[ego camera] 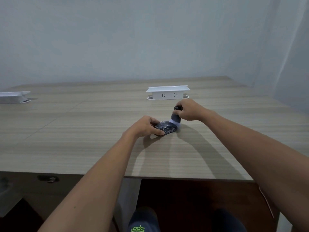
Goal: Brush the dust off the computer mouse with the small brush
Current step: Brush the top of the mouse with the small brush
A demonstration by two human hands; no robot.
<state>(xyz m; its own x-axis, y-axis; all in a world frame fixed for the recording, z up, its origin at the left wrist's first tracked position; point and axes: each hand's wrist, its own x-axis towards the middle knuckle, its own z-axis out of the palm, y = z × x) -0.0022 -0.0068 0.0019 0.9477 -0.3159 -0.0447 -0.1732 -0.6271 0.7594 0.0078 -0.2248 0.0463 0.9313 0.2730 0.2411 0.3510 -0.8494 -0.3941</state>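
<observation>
A dark computer mouse (pixel 167 128) with thin light lines on its shell lies on the wooden desk (pixel 83 139), its front pointing right. My left hand (pixel 145 126) grips its rear end, fingers on both sides. My right hand (pixel 189 110) holds a small brush (pixel 175 118) upright by its black handle. The brush's pale bristles touch the front right end of the mouse. Most of the handle is hidden inside my fist.
A white pop-up socket box (pixel 168 92) stands just behind my right hand. A second white socket box (pixel 14 97) sits at the far left. The desk's front edge runs below my forearms, and a grey wall closes the back.
</observation>
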